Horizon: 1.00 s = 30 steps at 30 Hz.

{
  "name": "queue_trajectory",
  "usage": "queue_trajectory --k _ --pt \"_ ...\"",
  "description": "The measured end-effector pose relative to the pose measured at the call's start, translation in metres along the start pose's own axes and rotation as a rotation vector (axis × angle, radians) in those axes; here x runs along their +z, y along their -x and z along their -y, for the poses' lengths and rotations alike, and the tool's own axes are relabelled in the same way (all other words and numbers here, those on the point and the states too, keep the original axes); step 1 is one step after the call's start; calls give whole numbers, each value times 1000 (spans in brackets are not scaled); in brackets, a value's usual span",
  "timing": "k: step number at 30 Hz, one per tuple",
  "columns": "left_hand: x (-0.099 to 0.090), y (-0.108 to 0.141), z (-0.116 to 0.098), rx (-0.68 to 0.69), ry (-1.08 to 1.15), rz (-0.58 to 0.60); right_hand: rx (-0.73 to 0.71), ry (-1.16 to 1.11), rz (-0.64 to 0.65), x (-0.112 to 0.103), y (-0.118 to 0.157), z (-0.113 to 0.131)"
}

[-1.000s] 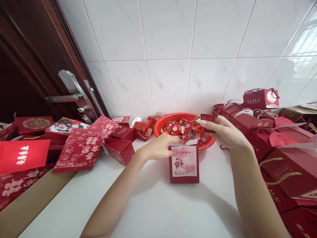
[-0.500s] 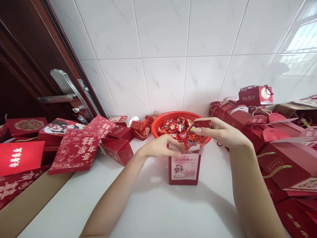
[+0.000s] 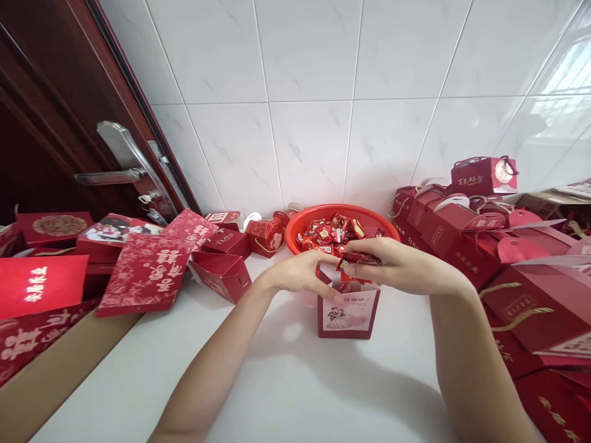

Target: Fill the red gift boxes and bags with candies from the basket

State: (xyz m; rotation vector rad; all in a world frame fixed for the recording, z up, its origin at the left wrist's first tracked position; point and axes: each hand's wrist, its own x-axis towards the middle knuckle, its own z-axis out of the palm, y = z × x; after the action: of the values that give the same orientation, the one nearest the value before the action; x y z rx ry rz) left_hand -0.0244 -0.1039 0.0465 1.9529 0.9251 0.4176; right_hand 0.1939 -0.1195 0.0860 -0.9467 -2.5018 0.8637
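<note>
A small red gift box [image 3: 347,319] with a drawn couple on its pale front label stands upright on the white table, its top open. My left hand [image 3: 302,274] grips the box's upper left edge between thumb and fingers. Over the open top, my right hand [image 3: 392,264] is closed on red wrapped candies [image 3: 347,269], which are partly hidden by the fingers. Just behind the box sits a red plastic basket [image 3: 392,229] with many wrapped candies [image 3: 318,237] in it.
Red gift boxes [image 3: 466,237] are piled along the right side. More boxes [image 3: 145,271] lie at the left, some over a cardboard box [image 3: 78,369]. A tiled wall [image 3: 309,147] closes off the back, with a dark door [image 3: 50,111] at the left.
My right hand has lowered the candies into the mouth of the box. My left hand still holds the box's edge. The view has shifted slightly.
</note>
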Motion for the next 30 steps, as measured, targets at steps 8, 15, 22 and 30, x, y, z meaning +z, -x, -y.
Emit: queue_trajectory --k 8,15,22,30 --pt "0 -1 -2 33 -23 -11 15 162 0 7 -10 -5" --pt "-1 -1 -3 29 0 13 36 157 104 8 -13 -6" --pt "0 -2 -3 63 2 20 -15 111 49 3 -8 -4" --pt "0 -1 -1 -37 4 4 25 82 -131 2 -5 -4"
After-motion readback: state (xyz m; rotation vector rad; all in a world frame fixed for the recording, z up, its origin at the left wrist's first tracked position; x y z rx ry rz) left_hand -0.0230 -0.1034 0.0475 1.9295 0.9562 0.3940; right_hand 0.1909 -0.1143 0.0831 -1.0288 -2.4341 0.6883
